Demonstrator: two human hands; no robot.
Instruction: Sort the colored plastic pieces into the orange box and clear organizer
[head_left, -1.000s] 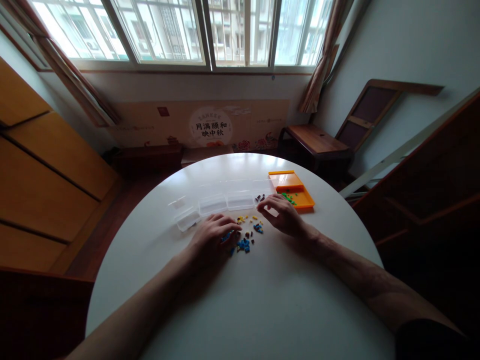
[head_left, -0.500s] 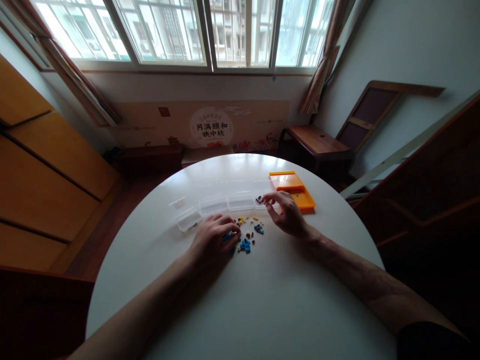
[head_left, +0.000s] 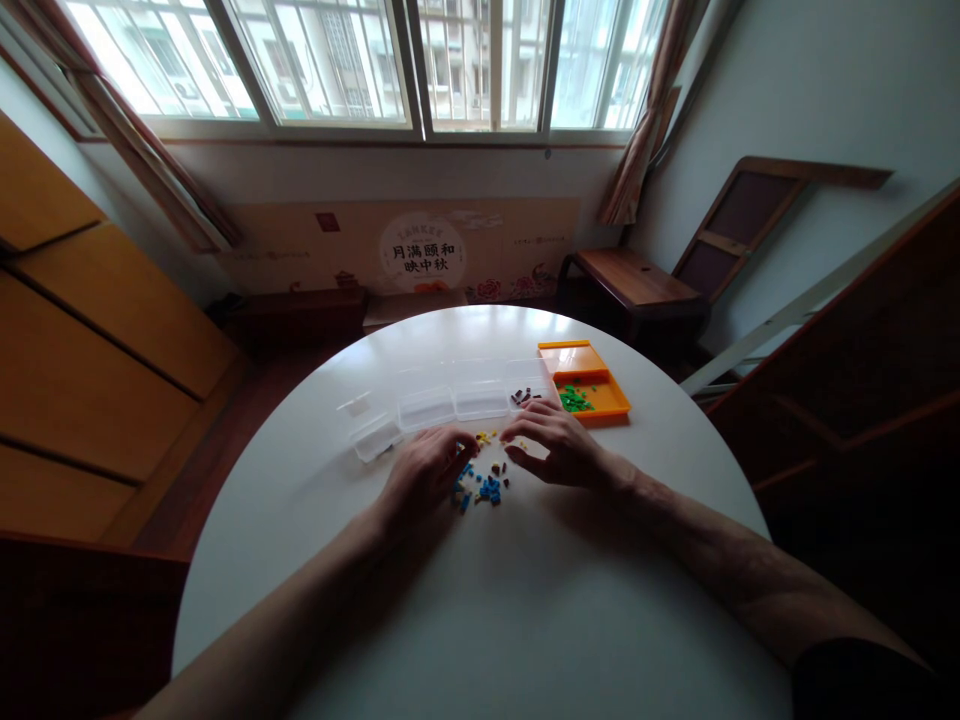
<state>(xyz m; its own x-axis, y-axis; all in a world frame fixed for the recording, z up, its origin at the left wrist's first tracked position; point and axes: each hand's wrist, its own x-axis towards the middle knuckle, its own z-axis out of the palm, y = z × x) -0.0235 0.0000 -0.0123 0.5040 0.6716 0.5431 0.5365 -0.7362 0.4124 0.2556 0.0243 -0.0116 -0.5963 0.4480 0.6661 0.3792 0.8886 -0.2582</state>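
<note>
Head view: orange tray (head_left: 609, 397) holds green pieces (head_left: 575, 401); clear box (head_left: 529, 380) dark ones.

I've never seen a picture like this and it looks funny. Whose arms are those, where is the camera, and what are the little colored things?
The camera sits on a person's head and looks down, so the two arms are that person's own. The left hand and right hand rest on a round white table, both at a small pile of tiny bits: blue, yellow and dark ones. I cannot tell whether either hand is pinching a bit. Behind the hands stands a row of clear boxes; the right one has a few dark bits inside. Next to it is an orange tray with green bits in it. Windows are at the back.
</note>
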